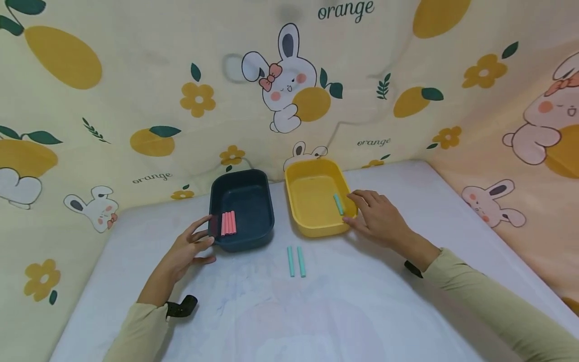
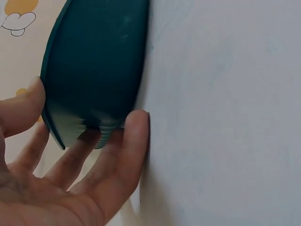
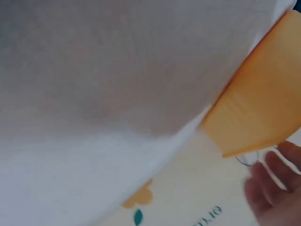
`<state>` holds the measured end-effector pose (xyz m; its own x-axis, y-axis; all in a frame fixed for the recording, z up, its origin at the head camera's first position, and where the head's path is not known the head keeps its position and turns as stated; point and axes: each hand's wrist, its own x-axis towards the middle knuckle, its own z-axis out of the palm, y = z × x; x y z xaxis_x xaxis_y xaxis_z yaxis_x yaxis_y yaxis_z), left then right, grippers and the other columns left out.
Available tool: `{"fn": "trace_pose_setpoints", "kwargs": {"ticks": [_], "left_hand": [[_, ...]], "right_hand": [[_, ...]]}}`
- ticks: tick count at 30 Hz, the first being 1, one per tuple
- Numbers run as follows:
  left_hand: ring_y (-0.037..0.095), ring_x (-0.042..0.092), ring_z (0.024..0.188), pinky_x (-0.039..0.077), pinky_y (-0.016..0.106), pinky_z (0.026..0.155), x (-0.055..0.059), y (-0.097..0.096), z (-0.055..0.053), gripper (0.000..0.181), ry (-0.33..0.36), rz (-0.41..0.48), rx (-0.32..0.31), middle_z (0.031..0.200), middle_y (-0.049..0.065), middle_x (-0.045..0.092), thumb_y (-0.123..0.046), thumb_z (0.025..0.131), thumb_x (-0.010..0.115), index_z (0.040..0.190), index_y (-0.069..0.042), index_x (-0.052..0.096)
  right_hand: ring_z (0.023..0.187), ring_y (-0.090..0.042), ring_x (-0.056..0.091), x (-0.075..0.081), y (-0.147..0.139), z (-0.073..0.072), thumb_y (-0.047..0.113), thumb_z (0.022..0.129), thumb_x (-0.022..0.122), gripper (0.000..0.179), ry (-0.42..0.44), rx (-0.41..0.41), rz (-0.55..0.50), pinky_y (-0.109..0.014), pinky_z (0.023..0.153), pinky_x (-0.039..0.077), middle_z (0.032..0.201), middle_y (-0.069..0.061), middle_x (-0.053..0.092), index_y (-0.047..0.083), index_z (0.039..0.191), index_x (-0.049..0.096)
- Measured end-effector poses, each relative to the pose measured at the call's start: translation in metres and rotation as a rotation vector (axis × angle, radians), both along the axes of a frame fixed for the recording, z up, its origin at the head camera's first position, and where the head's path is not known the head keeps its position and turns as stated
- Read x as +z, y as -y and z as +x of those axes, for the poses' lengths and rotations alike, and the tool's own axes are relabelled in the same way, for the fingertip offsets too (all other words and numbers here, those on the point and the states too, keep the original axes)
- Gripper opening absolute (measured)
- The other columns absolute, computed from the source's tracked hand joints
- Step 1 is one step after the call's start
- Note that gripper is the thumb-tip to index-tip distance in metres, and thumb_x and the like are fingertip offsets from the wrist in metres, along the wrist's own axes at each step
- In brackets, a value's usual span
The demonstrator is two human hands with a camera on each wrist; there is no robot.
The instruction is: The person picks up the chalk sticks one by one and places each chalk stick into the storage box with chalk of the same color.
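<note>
Spread fingers of my left hand [image 1: 183, 251] touch the left side of a dark blue-green tub [image 1: 251, 244]. The left wrist view shows the thumb at that tub's rim and the other fingers against its end wall. Several pink chalk-like sticks [image 1: 228, 222] lie side by side inside. At the right front rim of a yellow tub [image 1: 316, 230] is my right hand [image 1: 377, 218], fingers and thumb apart with nothing between them. One mint-green stick [image 1: 338, 204] lies in the yellow tub, close to the fingertips. Fingers of the right hand [image 3: 277, 188] appear partly in the right wrist view.
Two more mint-green sticks, a left one [image 1: 291, 261] and a right one [image 1: 301, 262], lie parallel on the white tabletop [image 1: 271, 322] in front of the tubs. Behind the tubs hangs a patterned cloth [image 1: 203, 45] with rabbits and oranges.
</note>
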<state>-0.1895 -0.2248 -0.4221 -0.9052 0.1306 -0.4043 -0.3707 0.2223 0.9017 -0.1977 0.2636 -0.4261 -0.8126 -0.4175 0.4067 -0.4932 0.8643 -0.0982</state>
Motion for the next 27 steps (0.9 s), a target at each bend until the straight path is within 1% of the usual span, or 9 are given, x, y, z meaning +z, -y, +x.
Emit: {"fn": "trace_pose_setpoints", "kwargs": {"ticks": [4,8,11,14,16,19,23,24,27], "left_hand": [[0.043,0.040,0.138,0.058,0.048,0.093,0.001,0.001,0.000,0.071,-0.010,-0.016,-0.012,0.163,0.021,0.024,-0.013,0.102,0.055,0.158,-0.037,0.019],[0.044,0.043,0.138,0.053,0.052,0.099,0.005,0.000,0.001,0.072,-0.043,-0.081,-0.030,0.162,0.021,0.026,-0.015,0.100,0.058,0.159,-0.032,0.020],[0.041,0.046,0.137,0.053,0.051,0.101,0.012,-0.002,0.004,0.073,-0.089,-0.192,-0.014,0.161,0.019,0.031,-0.020,0.098,0.063,0.159,-0.028,0.023],[0.038,0.049,0.135,0.054,0.048,0.101,0.023,-0.006,0.011,0.072,-0.159,-0.316,0.042,0.156,0.016,0.041,-0.024,0.096,0.067,0.157,-0.024,0.029],[0.036,0.052,0.134,0.053,0.048,0.101,0.031,-0.012,0.018,0.069,-0.228,-0.391,0.081,0.152,0.015,0.048,-0.025,0.095,0.069,0.154,-0.022,0.035],[0.034,0.054,0.130,0.053,0.049,0.101,0.039,-0.028,0.027,0.060,-0.363,-0.498,0.084,0.143,0.014,0.057,-0.025,0.094,0.070,0.147,-0.018,0.046],[0.032,0.059,0.115,0.053,0.048,0.094,0.042,-0.053,0.037,0.051,-0.570,-0.656,0.037,0.128,0.015,0.065,-0.023,0.091,0.074,0.138,-0.013,0.057],[0.033,0.059,0.115,0.053,0.049,0.095,0.041,-0.059,0.039,0.050,-0.619,-0.687,0.024,0.127,0.015,0.065,-0.022,0.090,0.075,0.136,-0.012,0.058],[0.032,0.061,0.116,0.053,0.050,0.098,0.038,-0.076,0.044,0.046,-0.766,-0.721,-0.048,0.126,0.014,0.067,-0.019,0.087,0.078,0.130,-0.012,0.063]], "right_hand": [[0.136,-0.039,0.043,0.000,0.005,0.006,0.061,0.095,0.053,0.079,0.185,-0.096,-0.063,-0.057,0.112,0.037,0.149,-0.017,0.046,0.005,0.148,0.041],[0.138,-0.042,0.040,0.000,0.004,0.008,0.069,0.093,0.047,0.089,0.321,-0.167,-0.091,-0.061,0.112,0.035,0.152,-0.020,0.043,0.007,0.154,0.031],[0.140,-0.042,0.039,-0.001,0.003,0.007,0.072,0.092,0.044,0.092,0.398,-0.176,-0.118,-0.062,0.112,0.035,0.154,-0.020,0.041,0.010,0.157,0.024],[0.141,-0.041,0.039,-0.002,0.003,0.005,0.073,0.092,0.044,0.093,0.439,-0.170,-0.138,-0.062,0.111,0.037,0.155,-0.020,0.040,0.013,0.159,0.019],[0.140,-0.041,0.040,-0.002,0.003,0.004,0.072,0.092,0.045,0.093,0.451,-0.164,-0.145,-0.063,0.110,0.038,0.156,-0.020,0.040,0.015,0.160,0.017],[0.140,-0.041,0.040,-0.002,0.004,0.004,0.071,0.093,0.046,0.093,0.460,-0.154,-0.154,-0.064,0.109,0.038,0.156,-0.020,0.040,0.015,0.161,0.015],[0.141,-0.041,0.040,-0.001,0.005,0.004,0.071,0.094,0.045,0.094,0.481,-0.148,-0.155,-0.064,0.110,0.037,0.157,-0.020,0.038,0.014,0.161,0.012],[0.141,-0.042,0.040,-0.001,0.005,0.004,0.071,0.094,0.044,0.094,0.487,-0.149,-0.153,-0.064,0.110,0.037,0.158,-0.020,0.037,0.014,0.161,0.011],[0.141,-0.042,0.040,0.000,0.005,0.005,0.072,0.093,0.043,0.096,0.505,-0.157,-0.150,-0.063,0.111,0.037,0.158,-0.021,0.037,0.014,0.161,0.008]]}}
